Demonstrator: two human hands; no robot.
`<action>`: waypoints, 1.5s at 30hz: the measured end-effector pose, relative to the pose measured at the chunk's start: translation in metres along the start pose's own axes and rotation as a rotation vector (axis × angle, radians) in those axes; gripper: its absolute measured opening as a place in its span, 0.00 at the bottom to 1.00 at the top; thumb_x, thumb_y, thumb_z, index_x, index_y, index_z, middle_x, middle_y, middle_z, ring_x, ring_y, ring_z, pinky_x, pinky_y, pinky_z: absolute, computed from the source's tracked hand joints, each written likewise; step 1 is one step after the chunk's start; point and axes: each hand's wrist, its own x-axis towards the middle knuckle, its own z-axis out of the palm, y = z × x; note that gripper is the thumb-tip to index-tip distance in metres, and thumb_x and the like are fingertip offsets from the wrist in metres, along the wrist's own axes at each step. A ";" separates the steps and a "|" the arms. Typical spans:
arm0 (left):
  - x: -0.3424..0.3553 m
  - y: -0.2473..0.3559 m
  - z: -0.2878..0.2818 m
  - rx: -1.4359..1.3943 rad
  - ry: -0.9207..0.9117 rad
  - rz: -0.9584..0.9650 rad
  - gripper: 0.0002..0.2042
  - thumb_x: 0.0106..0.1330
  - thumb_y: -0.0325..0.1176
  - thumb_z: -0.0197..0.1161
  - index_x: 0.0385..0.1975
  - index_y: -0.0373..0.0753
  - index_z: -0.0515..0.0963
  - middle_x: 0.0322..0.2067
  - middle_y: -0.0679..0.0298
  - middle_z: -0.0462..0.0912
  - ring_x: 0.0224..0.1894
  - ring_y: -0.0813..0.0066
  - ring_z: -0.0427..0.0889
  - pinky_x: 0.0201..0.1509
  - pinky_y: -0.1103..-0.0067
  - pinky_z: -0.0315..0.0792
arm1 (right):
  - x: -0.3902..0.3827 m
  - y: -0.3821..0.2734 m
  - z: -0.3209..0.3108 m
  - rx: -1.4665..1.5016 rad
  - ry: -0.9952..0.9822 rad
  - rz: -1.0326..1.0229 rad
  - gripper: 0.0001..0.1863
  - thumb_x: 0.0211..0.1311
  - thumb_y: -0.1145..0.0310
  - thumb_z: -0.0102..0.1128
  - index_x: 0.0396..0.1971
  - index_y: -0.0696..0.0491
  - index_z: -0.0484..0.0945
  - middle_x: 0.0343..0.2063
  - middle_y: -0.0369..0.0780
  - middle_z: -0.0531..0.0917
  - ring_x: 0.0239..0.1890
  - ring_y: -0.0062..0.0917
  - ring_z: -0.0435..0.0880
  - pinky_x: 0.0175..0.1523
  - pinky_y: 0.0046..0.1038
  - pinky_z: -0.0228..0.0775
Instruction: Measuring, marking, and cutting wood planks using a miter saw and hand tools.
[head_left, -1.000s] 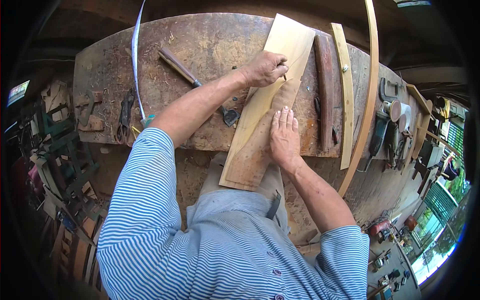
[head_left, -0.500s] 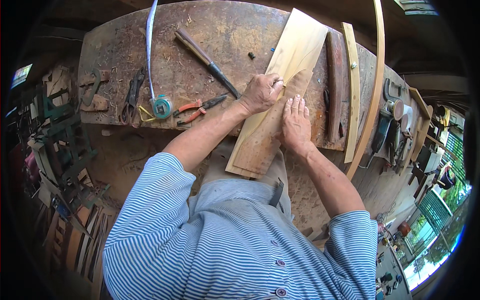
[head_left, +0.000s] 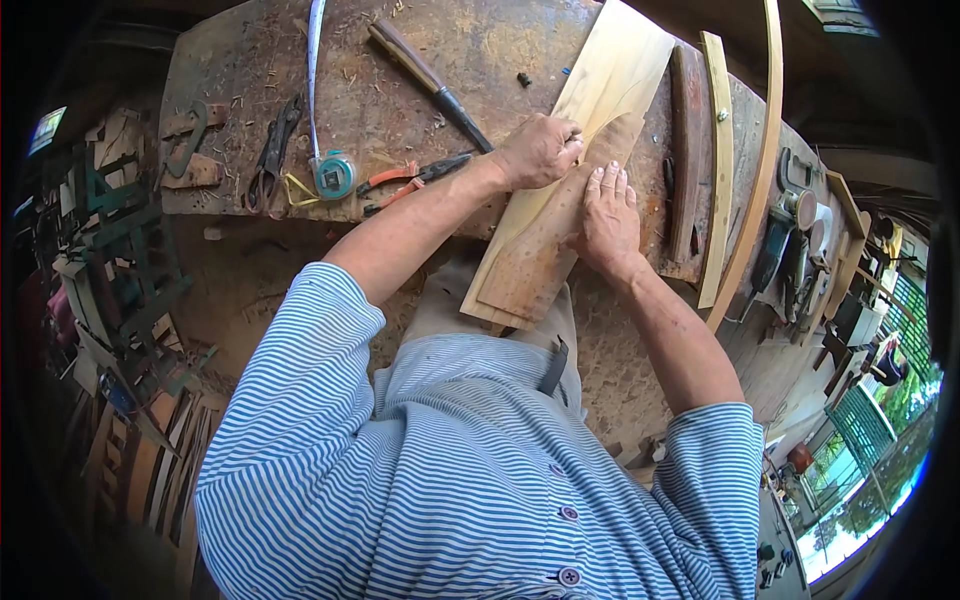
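Note:
A pale plank [head_left: 618,60] lies slantwise over the bench's front edge, its near end sticking out toward my body. On top of it rests a thinner brown wooden piece with a curved edge [head_left: 535,270], like a template. A thin curved line shows on the plank beyond the piece's far end. My left hand [head_left: 540,152] is closed in a pinch at the piece's left edge; what its fingers hold is too hidden to make out. Flat on the brown piece, fingers stretched, lies my right hand [head_left: 610,218].
Left of the plank, the worn bench [head_left: 300,60] carries a chisel-like tool with a wooden handle [head_left: 410,58], orange-handled pliers [head_left: 415,178], a teal tape measure [head_left: 334,176], and snips [head_left: 272,160]. Wooden strips [head_left: 716,170] and a power tool [head_left: 775,245] lie at right.
The whole view has shifted, so the bench and its things sit higher and slightly further right. Both hands keep nearly the same place on the wood.

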 end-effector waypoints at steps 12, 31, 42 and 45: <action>-0.127 0.023 -0.005 -0.155 0.106 -0.060 0.08 0.70 0.30 0.61 0.35 0.31 0.81 0.28 0.43 0.82 0.34 0.44 0.86 0.37 0.61 0.77 | -0.005 -0.008 -0.031 0.039 -0.113 0.020 0.66 0.45 0.48 0.84 0.77 0.66 0.53 0.78 0.60 0.53 0.81 0.51 0.52 0.83 0.45 0.48; -0.231 0.034 -0.007 -0.002 0.220 -0.088 0.08 0.68 0.26 0.65 0.42 0.31 0.83 0.36 0.45 0.88 0.38 0.47 0.89 0.41 0.65 0.82 | -0.011 -0.010 -0.030 0.054 -0.069 -0.017 0.68 0.43 0.47 0.86 0.76 0.67 0.52 0.77 0.62 0.54 0.81 0.52 0.52 0.82 0.45 0.49; -0.275 0.050 0.022 0.041 0.409 -0.186 0.09 0.67 0.23 0.65 0.45 0.29 0.83 0.38 0.45 0.88 0.39 0.47 0.89 0.43 0.65 0.83 | -0.009 -0.007 -0.021 0.002 -0.043 -0.065 0.69 0.44 0.42 0.84 0.76 0.67 0.53 0.77 0.63 0.54 0.81 0.53 0.53 0.81 0.44 0.51; -0.289 0.053 0.034 0.048 0.473 -0.197 0.10 0.67 0.23 0.65 0.45 0.29 0.83 0.38 0.45 0.88 0.39 0.47 0.89 0.43 0.65 0.82 | -0.009 -0.006 -0.020 -0.018 -0.049 -0.070 0.69 0.44 0.41 0.84 0.76 0.68 0.53 0.76 0.64 0.55 0.80 0.53 0.55 0.81 0.43 0.53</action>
